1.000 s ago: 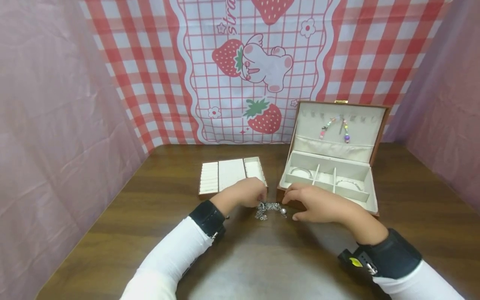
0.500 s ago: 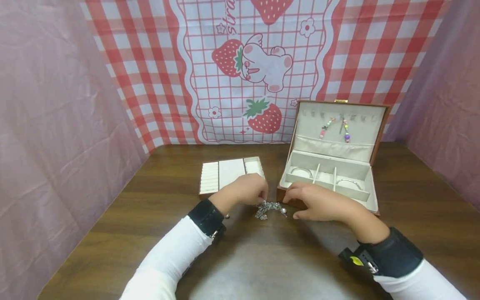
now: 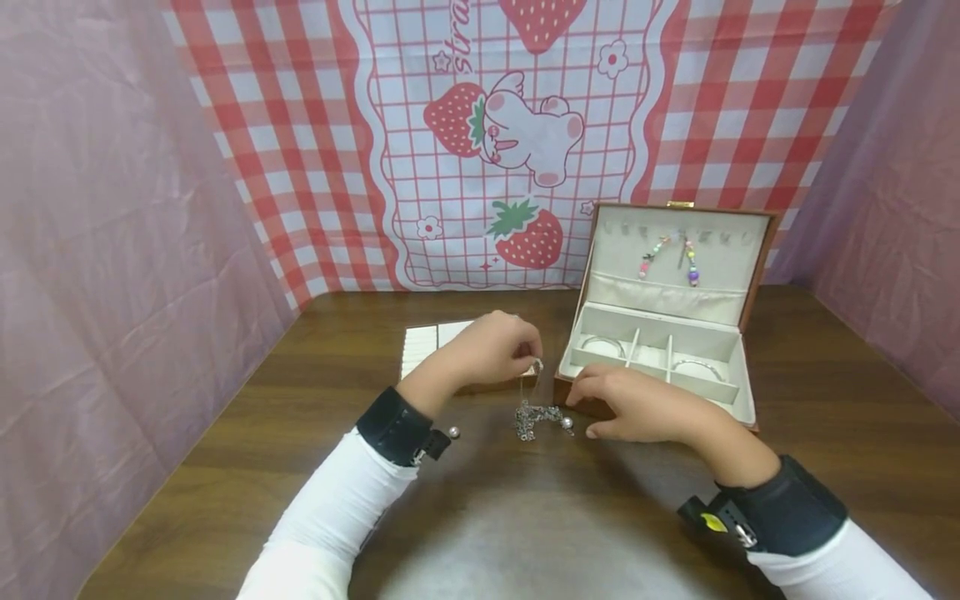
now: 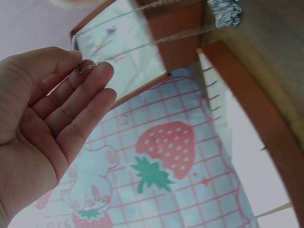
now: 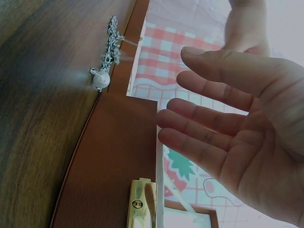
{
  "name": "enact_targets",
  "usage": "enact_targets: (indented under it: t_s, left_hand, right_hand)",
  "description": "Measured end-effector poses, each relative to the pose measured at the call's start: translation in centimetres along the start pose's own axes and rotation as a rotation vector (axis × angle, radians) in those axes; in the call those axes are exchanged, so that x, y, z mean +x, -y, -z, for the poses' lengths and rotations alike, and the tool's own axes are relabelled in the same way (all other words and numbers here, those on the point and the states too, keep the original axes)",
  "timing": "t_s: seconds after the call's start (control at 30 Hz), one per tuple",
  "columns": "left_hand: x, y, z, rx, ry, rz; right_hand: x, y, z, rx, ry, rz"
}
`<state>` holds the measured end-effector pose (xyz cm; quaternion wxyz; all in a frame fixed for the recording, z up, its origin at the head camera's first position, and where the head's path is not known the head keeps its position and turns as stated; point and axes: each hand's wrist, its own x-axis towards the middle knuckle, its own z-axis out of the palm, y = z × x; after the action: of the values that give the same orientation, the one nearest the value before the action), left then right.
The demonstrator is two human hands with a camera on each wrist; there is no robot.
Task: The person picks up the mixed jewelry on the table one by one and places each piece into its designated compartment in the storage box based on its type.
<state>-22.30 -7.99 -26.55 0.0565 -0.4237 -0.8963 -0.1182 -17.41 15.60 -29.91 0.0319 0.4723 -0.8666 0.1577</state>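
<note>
My left hand [image 3: 491, 350] pinches a thin silver chain necklace [image 4: 135, 48] between thumb and index finger. Two strands run from the fingertips down to a tangled heap of silver chain [image 3: 534, 417] on the table. At the heap's right end lies a white pearl pendant [image 5: 101, 80]. To the right of it, my right hand [image 3: 637, 404] hovers in front of the jewelry box [image 3: 667, 296], fingers relaxed and holding nothing. In the right wrist view, that palm [image 5: 256, 142] is beside the box's brown front.
A cream-lined tray [image 3: 420, 346] with ring rolls lies behind my left hand, partly hidden. In the box's compartments are bangles [image 3: 697, 364], and beaded bracelets [image 3: 692, 262] hang in its raised lid. A small round ball [image 3: 453, 432] is near my left wristband.
My left hand has risen from the heap and moved away from me, drawing part of the chain up off the table. The right hand has stayed almost still.
</note>
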Motion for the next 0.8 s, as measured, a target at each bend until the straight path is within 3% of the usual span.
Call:
enact_targets:
  t_s: [0.4,0.8]
  left_hand:
    - [-0.4,-0.8,3.3,-0.074,-0.212,-0.066]
    - [-0.1,-1.5,5.8,-0.185,-0.33,-0.096]
  right_hand:
    - [0.0,-0.2,-0.1,-0.006,-0.015,-0.008]
    - [0.0,-0.3,0.0,-0.003,-0.042,-0.017]
